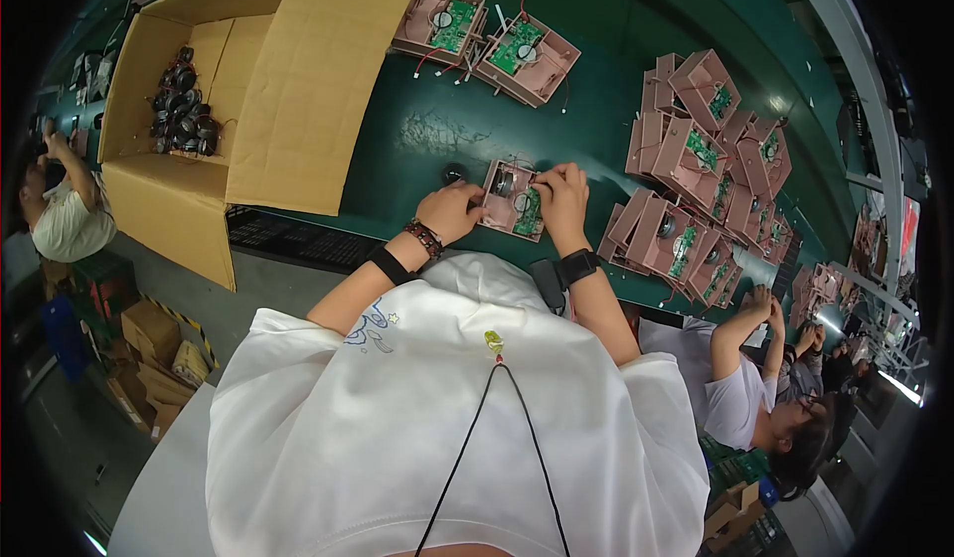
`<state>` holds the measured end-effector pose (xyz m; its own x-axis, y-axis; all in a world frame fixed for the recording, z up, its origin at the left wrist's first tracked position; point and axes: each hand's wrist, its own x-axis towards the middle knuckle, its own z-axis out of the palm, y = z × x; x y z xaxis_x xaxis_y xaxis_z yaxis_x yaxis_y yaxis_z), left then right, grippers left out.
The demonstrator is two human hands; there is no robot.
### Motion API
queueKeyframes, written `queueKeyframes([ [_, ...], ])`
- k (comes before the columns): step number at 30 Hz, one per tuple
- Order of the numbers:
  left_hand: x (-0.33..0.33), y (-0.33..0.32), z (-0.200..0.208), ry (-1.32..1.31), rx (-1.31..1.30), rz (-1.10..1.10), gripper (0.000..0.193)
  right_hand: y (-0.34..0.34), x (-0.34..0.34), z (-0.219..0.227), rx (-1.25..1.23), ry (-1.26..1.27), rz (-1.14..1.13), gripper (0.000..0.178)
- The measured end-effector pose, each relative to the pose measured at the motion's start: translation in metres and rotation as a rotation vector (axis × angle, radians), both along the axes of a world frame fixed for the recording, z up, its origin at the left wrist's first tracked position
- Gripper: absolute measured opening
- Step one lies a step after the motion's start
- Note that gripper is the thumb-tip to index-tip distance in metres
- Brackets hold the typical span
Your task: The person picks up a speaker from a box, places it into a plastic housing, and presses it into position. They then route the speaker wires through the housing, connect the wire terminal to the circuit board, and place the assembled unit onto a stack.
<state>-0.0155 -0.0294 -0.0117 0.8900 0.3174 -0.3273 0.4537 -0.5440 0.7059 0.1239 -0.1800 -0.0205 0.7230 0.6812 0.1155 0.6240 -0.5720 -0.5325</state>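
A pink plastic housing [491, 222] lies on the green bench in front of me, with its inside facing up. In it are a green circuit board [527, 213] and a round dark speaker [505, 180]. My left hand [450, 211] is closed at the housing's left wall, fingertips on the rim. At the upper right corner my right hand [564, 201] has its fingers bent together on the housing's edge, beside the board; whether a wire is also between them is too small to tell. A loose black speaker [455, 172] rests just beyond my left hand.
An open cardboard box [298, 90] at the left holds several black speakers [184, 110]. Two pink housings with boards [527, 57] lie at the far side. Stacked pink housings [686, 159] stand at the right. A co-worker [740, 368] sits on my right; another person [70, 209] is far left.
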Motion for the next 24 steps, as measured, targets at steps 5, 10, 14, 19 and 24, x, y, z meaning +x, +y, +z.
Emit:
queueKeyframes([
  [5,0.000,0.002,0.002,0.034,-0.028,0.009,0.025,-0.001,-0.002,-0.006,0.035,0.029,-0.028,0.009],
  [10,-0.001,0.001,-0.001,0.021,-0.017,0.004,0.025,0.003,-0.004,0.002,-0.020,-0.055,0.005,0.009],
  [14,-0.002,0.000,0.001,0.006,0.000,0.001,0.025,0.004,-0.002,0.008,-0.030,-0.175,0.114,0.011],
  [19,-0.002,-0.001,-0.001,-0.018,0.007,-0.003,0.025,0.007,-0.003,0.012,-0.158,-0.386,0.203,0.013],
  [24,-0.001,0.001,-0.003,-0.017,-0.019,-0.014,0.024,0.011,-0.002,0.016,-0.259,-0.411,0.233,0.012],
])
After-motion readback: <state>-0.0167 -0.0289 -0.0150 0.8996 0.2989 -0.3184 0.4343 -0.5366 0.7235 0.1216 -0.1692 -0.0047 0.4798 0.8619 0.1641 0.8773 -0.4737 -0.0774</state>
